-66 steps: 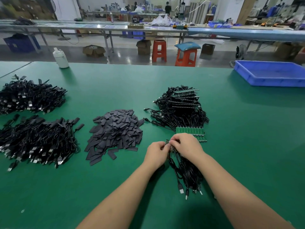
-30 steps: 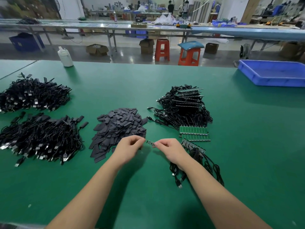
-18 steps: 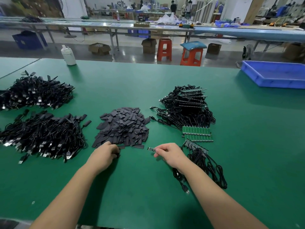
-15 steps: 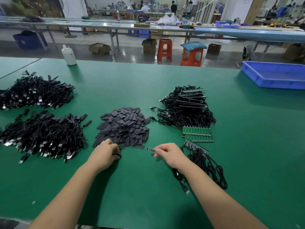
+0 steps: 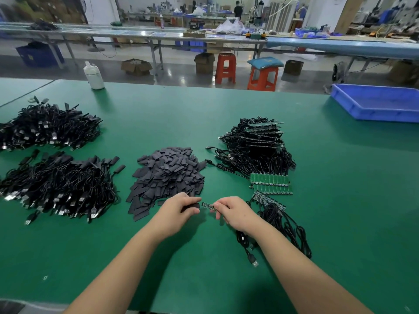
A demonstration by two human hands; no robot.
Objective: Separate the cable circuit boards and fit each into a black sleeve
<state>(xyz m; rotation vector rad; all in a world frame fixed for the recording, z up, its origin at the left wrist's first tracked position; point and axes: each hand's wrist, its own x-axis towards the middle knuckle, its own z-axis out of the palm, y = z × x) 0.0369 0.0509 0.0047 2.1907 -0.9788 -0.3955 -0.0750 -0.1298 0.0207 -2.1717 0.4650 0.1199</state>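
Circuit boards on cables occupy the green table (image 5: 226, 105) in stages, read from left to right. At far left, two heaps of sleeved cables (image 5: 56, 184) appear finished, their board ends covered in black; the rear heap (image 5: 45, 128) lies behind the nearer one. Next comes the pile of loose black sleeves (image 5: 167, 175), a large supply. Just in front of it, the left hand (image 5: 179, 210) pinches one black sleeve (image 5: 196, 205), its open end facing right. The right hand (image 5: 233, 211) pinches a single separated circuit board (image 5: 208, 205) between fingertips, held just above the table between the two hands; the board's long axis runs roughly left to right, its free end pointing left and just meeting the sleeve mouth, so insertion seems about to begin. Its cable (image 5: 249, 250) trails back under the right wrist. Farther right, unseparated board strips (image 5: 271, 183) and a stack of cabled panels (image 5: 258, 146) remain, so much work is judged left.
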